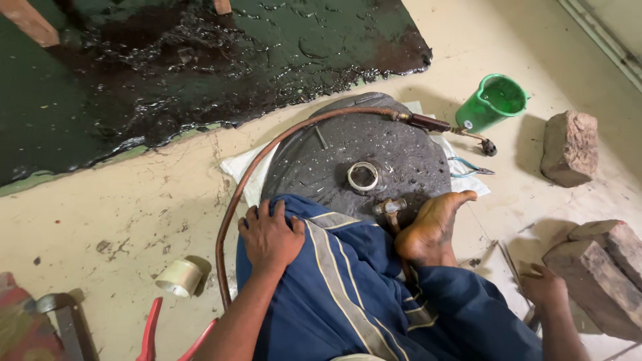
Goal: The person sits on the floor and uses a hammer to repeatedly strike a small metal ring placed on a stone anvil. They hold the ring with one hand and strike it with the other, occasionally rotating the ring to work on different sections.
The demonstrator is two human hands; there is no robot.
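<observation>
Head view: we sit on the floor with a dark, round metal dome (374, 154) lying in front of us on a white sheet (241, 167). Our left hand (269, 235) rests flat on the blue cloth (348, 287) over our knee, fingers spread and holding nothing. Our right hand (545, 286) is down on the floor beside a stack of bricks (602, 267); its fingers look loosely curled over thin metal rods (511, 261), but we cannot tell whether they grip one. A hammer (390, 207) lies against the dome's near edge, touching our bare foot (431, 227), and a pale ring (362, 176) sits on the dome's top. A copper-coloured hose (267, 150) arcs over the dome to a torch nozzle (468, 130) near a green bucket (496, 100). Judgement: steadying the dome with the foot and keeping the hose away from the dome's top would help; the wet black coating (200, 53) beyond should stay untouched.
</observation>
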